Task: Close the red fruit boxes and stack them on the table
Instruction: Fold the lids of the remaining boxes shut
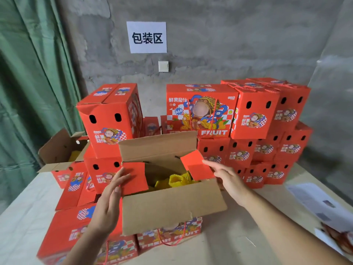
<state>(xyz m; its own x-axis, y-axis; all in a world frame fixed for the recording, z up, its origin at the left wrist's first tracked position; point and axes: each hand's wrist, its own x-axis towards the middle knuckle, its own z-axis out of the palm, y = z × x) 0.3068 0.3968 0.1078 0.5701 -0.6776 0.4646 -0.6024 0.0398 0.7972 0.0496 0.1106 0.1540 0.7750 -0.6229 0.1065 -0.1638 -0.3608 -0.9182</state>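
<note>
Overhead, wall sign (146, 37) "包装区"; boxes (202, 109) "FRUIT".

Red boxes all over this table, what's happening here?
A person is closing an open box at the table's near edge. The left hand touches the left side flap and the right hand touches the right one, folding them in. The long flaps still stand open, with yellow netting showing inside. Closed boxes are stacked behind.
</note>
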